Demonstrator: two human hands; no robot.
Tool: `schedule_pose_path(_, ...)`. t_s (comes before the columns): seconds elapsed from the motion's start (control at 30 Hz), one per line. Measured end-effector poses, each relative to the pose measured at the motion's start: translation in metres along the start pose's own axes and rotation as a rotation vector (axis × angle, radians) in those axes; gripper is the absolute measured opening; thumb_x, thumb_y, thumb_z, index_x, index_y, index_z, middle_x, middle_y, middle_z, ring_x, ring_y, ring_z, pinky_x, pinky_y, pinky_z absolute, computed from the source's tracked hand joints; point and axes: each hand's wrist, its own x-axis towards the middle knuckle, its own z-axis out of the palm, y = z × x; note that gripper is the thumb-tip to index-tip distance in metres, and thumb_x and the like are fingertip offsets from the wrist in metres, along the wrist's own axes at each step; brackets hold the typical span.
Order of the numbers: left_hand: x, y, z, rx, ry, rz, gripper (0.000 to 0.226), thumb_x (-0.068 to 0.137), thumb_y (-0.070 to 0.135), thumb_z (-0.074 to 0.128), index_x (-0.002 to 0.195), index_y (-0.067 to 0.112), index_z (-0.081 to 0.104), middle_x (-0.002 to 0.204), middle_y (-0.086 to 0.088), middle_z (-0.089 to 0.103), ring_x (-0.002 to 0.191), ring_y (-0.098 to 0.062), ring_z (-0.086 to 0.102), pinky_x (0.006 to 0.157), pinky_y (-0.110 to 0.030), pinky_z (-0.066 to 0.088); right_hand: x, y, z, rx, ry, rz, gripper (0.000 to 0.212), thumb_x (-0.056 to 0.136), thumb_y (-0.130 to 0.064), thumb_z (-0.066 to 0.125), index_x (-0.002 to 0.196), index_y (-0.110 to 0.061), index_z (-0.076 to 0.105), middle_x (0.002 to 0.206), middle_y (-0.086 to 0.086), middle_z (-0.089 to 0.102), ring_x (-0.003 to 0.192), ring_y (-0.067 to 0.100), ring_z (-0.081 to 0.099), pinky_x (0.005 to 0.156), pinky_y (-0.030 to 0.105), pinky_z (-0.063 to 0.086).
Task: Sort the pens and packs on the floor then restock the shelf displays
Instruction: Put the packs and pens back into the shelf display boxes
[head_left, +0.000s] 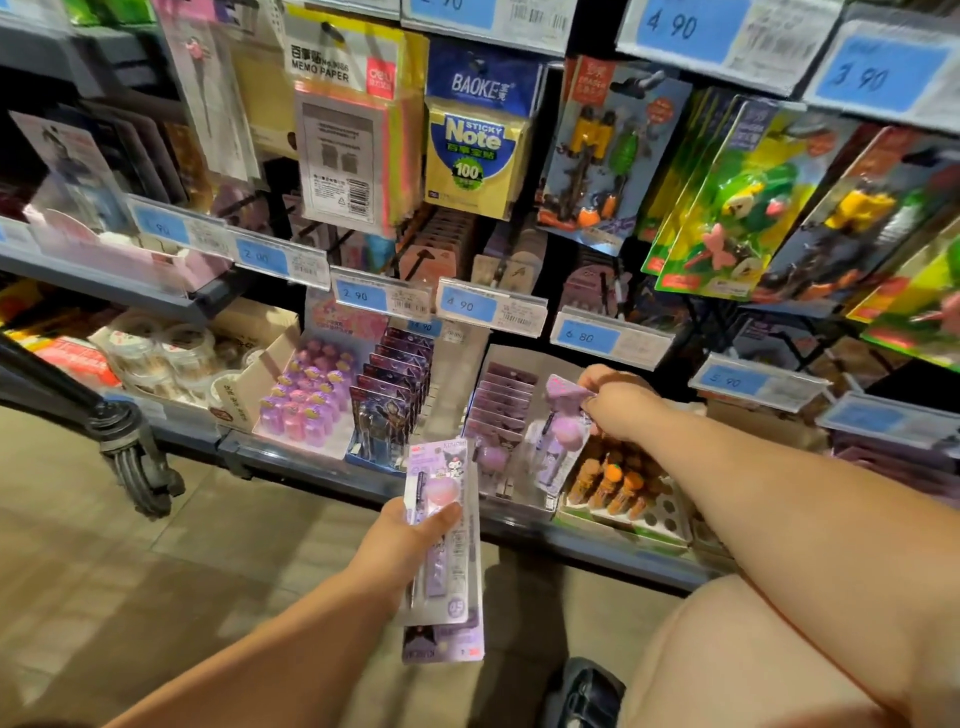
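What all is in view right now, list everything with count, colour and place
pen packs: at least two, lilac, stacked in the left hand
pen pack: one, lilac, held by the right hand at the lilac row on the bottom shelf
memo paper: one pack in front, neon, hanging upper centre
sticky notes: one pack in front, yellow and blue, hanging beside the memo paper
toy pens: several, orange and brown, in a tray lower right
purple toppers: many, in a box lower left
price tags: many, blue, along shelf edges
cart wheel: one, black, on the floor left
left hand: gripping the stacked packs
right hand: pinching one pack's top
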Motion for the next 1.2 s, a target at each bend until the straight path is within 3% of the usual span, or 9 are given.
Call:
schedule_pose_path(0.13,0.000,0.000,0.000,0.027,-0.027,0.002,0.017,0.088,0.029,0.071,0.099,0.019,0.064,0.086,-0.007,0.076,0.083,-0.029,0.073,0.084,-0.051,0.056,0.009,-0.001,-0.003,0.039,0.024,0.024,0.029,0.095,-0.017,0.050,0.122,-0.026,0.054,0.128,0.011,0.054,0.107,0.026,0.052,0.077,0.028,0.036)
schedule_pose_path(0.27,0.006,-0.004,-0.004,0.039,-0.017,-0.031,0.041,0.081,0.040,0.076,0.111,0.017,0.060,0.092,-0.009,0.076,0.083,-0.031,0.074,0.084,-0.056,0.055,0.014,0.000,-0.002,0.011,0.055,-0.020,0.034,0.100,-0.015,0.041,0.130,-0.025,0.054,0.133,0.010,0.054,0.117,0.029,0.052,0.082,0.027,0.038)
schedule_pose_path(0.47,0.011,-0.005,-0.003,0.009,-0.016,-0.060,0.037,0.086,0.031,0.073,0.113,0.012,0.057,0.092,-0.014,0.075,0.082,-0.034,0.073,0.081,-0.056,0.057,0.012,-0.001,0.004,0.053,0.068,-0.057,0.031,0.096,-0.008,0.041,0.115,-0.015,0.064,0.116,0.012,0.062,0.095,0.028,0.055,0.072,0.025,0.037)
schedule_pose_path(0.57,0.013,-0.006,-0.002,-0.003,-0.017,-0.078,0.037,0.086,0.030,0.073,0.113,0.012,0.056,0.092,-0.015,0.075,0.082,-0.035,0.073,0.080,-0.056,0.057,0.014,-0.001,0.007,0.087,0.064,-0.050,0.031,0.097,-0.009,0.041,0.119,-0.014,0.062,0.118,0.012,0.060,0.103,0.030,0.057,0.074,0.024,0.037)
schedule_pose_path(0.7,0.016,-0.007,-0.002,-0.014,-0.032,-0.082,0.039,0.086,0.030,0.073,0.115,0.010,0.056,0.094,-0.017,0.074,0.083,-0.037,0.073,0.081,-0.059,0.056,0.017,0.000,0.007,0.122,0.073,-0.053,0.031,0.098,-0.014,0.039,0.120,-0.013,0.061,0.115,0.012,0.059,0.093,0.026,0.052,0.070,0.025,0.036)
schedule_pose_path(0.97,0.017,-0.006,-0.002,-0.038,-0.036,-0.078,0.037,0.087,0.025,0.072,0.116,0.007,0.056,0.096,-0.019,0.074,0.086,-0.038,0.072,0.082,-0.060,0.055,0.015,-0.004,0.005,0.052,0.044,-0.085,0.033,0.100,-0.011,0.039,0.126,-0.015,0.059,0.125,0.011,0.058,0.112,0.030,0.054,0.089,0.030,0.044)
schedule_pose_path(1.2,0.014,-0.004,-0.001,-0.050,-0.017,-0.089,0.036,0.087,0.024,0.072,0.114,0.009,0.055,0.094,-0.018,0.074,0.084,-0.038,0.073,0.081,-0.058,0.056,0.012,-0.003,0.004,0.062,0.034,-0.118,0.032,0.101,-0.013,0.039,0.124,-0.015,0.061,0.121,0.011,0.061,0.109,0.029,0.056,0.084,0.030,0.044)
